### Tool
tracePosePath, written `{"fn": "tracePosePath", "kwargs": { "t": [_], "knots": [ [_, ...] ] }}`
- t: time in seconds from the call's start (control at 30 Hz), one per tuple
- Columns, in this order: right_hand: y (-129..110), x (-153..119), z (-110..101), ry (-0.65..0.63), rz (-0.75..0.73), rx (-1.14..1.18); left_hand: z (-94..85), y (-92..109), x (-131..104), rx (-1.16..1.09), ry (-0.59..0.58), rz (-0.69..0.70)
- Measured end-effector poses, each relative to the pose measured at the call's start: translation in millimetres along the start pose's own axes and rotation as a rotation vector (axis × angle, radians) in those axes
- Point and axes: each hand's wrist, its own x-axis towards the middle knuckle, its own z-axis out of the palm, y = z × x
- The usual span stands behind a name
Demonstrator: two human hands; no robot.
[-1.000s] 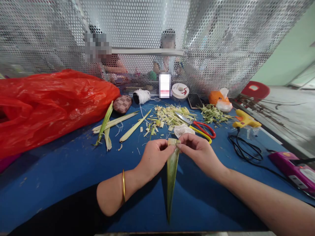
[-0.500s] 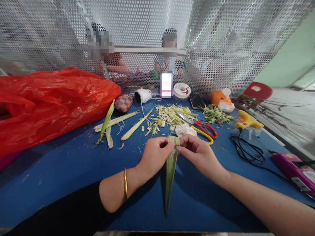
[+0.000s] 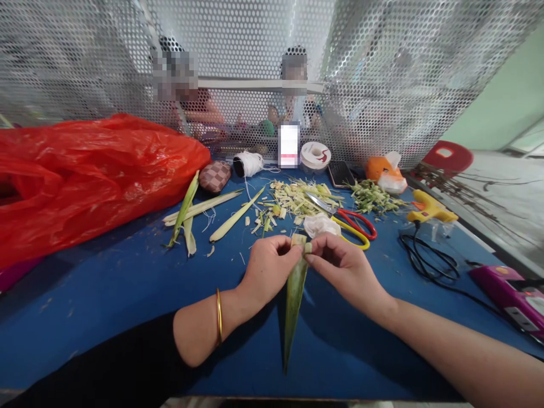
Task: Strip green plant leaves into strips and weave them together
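A long green husk-like leaf (image 3: 294,303) tapers to a point towards me, its wide, paler end up between my hands. My left hand (image 3: 272,263) pinches that wide end, thumb on top. Opposite it, my right hand (image 3: 340,260) is closed, thumb and forefinger at a small pale flap (image 3: 308,248) on the leaf's right edge. Whether the flap is folded over or cut through, I cannot tell. Just beyond my hands lie a crumpled white tissue (image 3: 321,225) and scissors (image 3: 355,224) with red and yellow handles, blades open on pale green trimmings (image 3: 293,198).
Loose leaves (image 3: 238,218) lie left of the trimmings, near a red plastic bag (image 3: 106,181). White thread (image 3: 251,164), a ribbon spool (image 3: 315,154) and a phone (image 3: 340,173) stand along the back. A yellow glue gun (image 3: 431,208) and its black cord are right, beside a purple power strip (image 3: 505,294).
The small flap at the leaf's right edge now stands out between my right fingertips. Both hands have hardly moved, and the view has shifted slightly.
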Motion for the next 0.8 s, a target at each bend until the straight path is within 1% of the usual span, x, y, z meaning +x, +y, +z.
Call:
{"fn": "tracePosePath", "kwargs": {
  "t": [0.1, 0.17, 0.23, 0.4, 0.5, 0.67, 0.8],
  "knots": [
    [2.8, -1.2, 3.5, -0.032, 0.083, 0.013, -0.7, 1.6, 0.2, 0.045, 0.032, 0.021],
    [4.8, -1.6, 4.6, -0.043, 0.105, 0.028, -0.8, 3.1, 0.0, 0.029, 0.039, 0.014],
    [5.9, -1.5, 4.3, -0.036, 0.104, 0.054, -0.2, 4.4, -0.7, -0.023, 0.024, -0.004],
    [6.4, 0.2, 0.7, -0.011, 0.113, 0.07, 3.3, 3.9, -2.4, -0.196, -0.088, -0.115],
    [5.8, 1.0, -0.9, -0.011, 0.111, 0.058, 4.0, 0.9, -1.7, -0.182, -0.086, -0.12],
    [2.6, 1.1, -1.8, 0.017, 0.023, 0.023, 2.6, -0.8, 0.2, -0.2, -0.096, -0.113],
    [3.5, 0.9, -0.2, 0.001, 0.069, 0.028, 1.7, 2.2, -0.2, -0.149, -0.07, -0.086]
  ]
}}
